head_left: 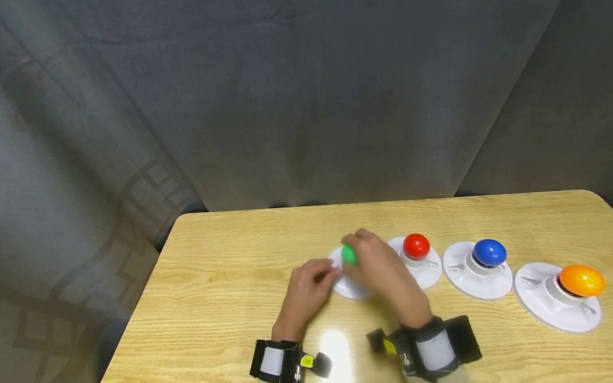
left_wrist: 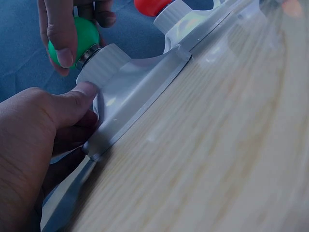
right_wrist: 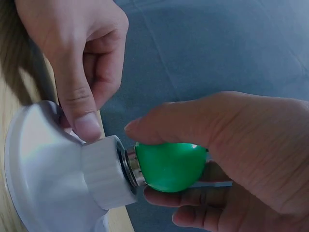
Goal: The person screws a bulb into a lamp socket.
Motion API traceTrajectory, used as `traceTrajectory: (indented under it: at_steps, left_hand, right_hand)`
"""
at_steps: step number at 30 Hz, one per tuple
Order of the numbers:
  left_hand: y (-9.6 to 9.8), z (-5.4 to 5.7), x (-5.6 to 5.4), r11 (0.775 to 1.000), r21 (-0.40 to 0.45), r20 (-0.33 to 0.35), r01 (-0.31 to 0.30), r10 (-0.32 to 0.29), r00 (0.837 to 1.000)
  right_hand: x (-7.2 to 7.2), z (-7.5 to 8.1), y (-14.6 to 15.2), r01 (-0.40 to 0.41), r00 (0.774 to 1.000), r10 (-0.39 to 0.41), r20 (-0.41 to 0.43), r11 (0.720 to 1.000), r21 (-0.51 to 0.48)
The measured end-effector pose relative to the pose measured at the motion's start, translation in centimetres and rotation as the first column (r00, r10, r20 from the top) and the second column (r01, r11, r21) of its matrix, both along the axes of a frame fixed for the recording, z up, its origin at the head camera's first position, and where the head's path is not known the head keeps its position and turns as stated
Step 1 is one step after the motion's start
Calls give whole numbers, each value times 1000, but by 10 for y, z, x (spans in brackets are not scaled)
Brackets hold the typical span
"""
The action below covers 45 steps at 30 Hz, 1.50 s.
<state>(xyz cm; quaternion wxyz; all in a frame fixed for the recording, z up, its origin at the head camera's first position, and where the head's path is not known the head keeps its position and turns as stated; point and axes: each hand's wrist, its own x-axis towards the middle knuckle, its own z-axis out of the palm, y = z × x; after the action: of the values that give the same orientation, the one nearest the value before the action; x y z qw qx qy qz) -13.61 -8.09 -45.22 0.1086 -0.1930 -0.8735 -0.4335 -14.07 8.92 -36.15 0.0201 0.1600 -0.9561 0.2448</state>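
Note:
A green light bulb (right_wrist: pixel 171 166) stands at the mouth of the socket on a round white lamp holder (right_wrist: pixel 41 169), its metal cap partly visible. My right hand (head_left: pixel 382 269) grips this bulb, thumb on one side and fingers on the other, as the right wrist view shows. With thumb against the socket side and fingers at the rim, my left hand (head_left: pixel 307 288) holds the lamp holder on the table. In the head view the right hand covers much of that holder and part of the bulb.
To the right, similar white holders carry a red bulb (head_left: pixel 416 246), a blue bulb (head_left: pixel 489 253) and an orange bulb (head_left: pixel 582 280). All stand on a wooden table (head_left: pixel 214 314). A grey curtain (head_left: pixel 301 98) hangs behind the table's far edge.

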Motion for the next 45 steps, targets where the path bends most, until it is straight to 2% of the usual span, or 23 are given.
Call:
traceTrajectory:
  at_steps: [12,17,21,23,25,29,34,38,41,45]
  left_hand:
    - [0,0,2,1000,6,21,13,-13,1000]
    - [-1,0,2,1000,21,41,22,-23,999]
    - [-1,-1,2,999,22,22,29,-30,999]
    - [-1,-2,2,1000,15,10,26,-26,1000]
    - [-2,-2,2,1000,10,3,22,-22,1000]
    - [-2,-1,3,1000,9,6,7,-7,1000]
    - [-1,0,2,1000,22,13,15,-15,1000]
    - [0,-1,0,999,25,-4,26,-26,1000]
    - [0,-2,-1,999,31,-7,20,-20,1000]
    - [0,-3,0,998,53,20,23,-24,1000]
  right_hand:
    - [-2,-6,-5,163,987,-163,1,986,-36]
    - [-4,-13,-13,255,967,-252,46,964,-80]
    - [-4,-17,-20,331,944,-329,34,940,-89]
    - [-3,-17,-21,341,940,-340,30,937,-80]
    - [-2,-15,-20,322,946,-320,49,944,-72]
    - [2,-4,-11,229,966,-220,136,972,-51]
    - [7,11,5,117,971,-106,213,992,-40]
    - [6,15,11,-11,986,24,165,997,-80]
    - [5,13,12,-117,986,127,104,988,-100]
    - [3,10,10,-169,982,175,64,981,-91]
